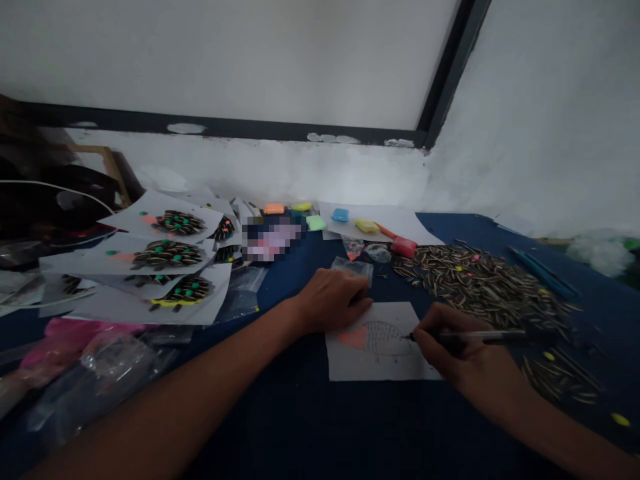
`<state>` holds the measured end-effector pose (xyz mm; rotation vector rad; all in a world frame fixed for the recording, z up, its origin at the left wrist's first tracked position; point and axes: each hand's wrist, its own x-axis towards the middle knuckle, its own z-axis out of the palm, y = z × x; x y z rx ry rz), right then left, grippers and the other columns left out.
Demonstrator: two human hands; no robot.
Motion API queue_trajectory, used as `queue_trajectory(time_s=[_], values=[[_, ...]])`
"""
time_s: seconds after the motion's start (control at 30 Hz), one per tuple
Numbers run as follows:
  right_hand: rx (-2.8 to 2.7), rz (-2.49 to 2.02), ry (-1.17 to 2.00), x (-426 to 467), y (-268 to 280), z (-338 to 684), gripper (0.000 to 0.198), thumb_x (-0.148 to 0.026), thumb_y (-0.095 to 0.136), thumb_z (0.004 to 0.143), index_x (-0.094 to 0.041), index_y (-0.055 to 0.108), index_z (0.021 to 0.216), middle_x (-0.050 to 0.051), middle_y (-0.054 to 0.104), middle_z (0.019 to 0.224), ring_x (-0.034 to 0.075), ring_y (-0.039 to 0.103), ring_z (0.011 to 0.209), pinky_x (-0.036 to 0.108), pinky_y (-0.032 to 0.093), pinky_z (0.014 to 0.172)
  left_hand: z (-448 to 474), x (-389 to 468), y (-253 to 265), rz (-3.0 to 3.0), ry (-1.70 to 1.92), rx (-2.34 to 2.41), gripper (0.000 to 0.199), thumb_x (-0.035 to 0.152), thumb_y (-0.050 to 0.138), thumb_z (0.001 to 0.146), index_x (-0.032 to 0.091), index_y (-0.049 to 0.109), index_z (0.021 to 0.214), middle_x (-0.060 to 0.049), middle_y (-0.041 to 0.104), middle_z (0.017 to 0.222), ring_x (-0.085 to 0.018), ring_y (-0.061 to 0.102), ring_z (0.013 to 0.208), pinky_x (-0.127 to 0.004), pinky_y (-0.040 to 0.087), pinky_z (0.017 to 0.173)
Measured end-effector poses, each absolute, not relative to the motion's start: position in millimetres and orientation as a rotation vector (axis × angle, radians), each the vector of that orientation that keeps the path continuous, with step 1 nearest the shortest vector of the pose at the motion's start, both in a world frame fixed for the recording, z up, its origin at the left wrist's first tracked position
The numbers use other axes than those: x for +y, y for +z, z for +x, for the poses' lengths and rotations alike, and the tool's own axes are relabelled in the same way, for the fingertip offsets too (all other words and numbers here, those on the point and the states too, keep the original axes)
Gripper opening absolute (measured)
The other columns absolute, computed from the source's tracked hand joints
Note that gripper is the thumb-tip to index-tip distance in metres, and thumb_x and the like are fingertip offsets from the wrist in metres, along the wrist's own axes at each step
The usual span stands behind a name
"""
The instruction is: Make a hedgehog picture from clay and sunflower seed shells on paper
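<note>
A black pen (480,336) is pinched in my right hand (463,350), its tip touching a drawing on a small white sheet (350,367). The drawing (383,339) is a rounded body outline with rows of short dark marks on its upper part and small legs below. Salmon-pink colour (353,337) fills its pointed left end. My left hand (333,300) rests at the sheet's upper left edge with its fingers curled in; I see nothing held in it. A clear plastic bag (354,268) lies just beyond those fingers.
Striped sunflower seeds (480,280) spread over the blue cloth (300,427) at right, beside a teal tool (543,272). Seed-covered sheets (135,257) are stacked at left above plastic bags (110,360). Coloured clay packs (341,215) lie near the wall.
</note>
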<state>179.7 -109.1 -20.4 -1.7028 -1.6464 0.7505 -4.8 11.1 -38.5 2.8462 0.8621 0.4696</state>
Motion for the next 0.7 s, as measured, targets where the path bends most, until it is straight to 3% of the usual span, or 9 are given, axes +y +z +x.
queue_trajectory(time_s=[0.7], values=[[-1.715, -1.676, 0.867, -109.9, -26.0, 180.3, 0.024, -0.04, 0.051, 0.085, -0.022, 0.051, 0.07, -0.004, 0.048, 0.059, 0.012, 0.044, 0.05, 0.024, 0.032, 0.045, -4.8, 11.5, -40.7, 2.852, 0.503, 0.857, 0.021, 0.034, 0.048, 0.088, 0.018, 0.053, 0.076, -0.001, 0.063, 0.075, -0.016, 0.056, 0.067, -0.027, 0.033, 0.057]])
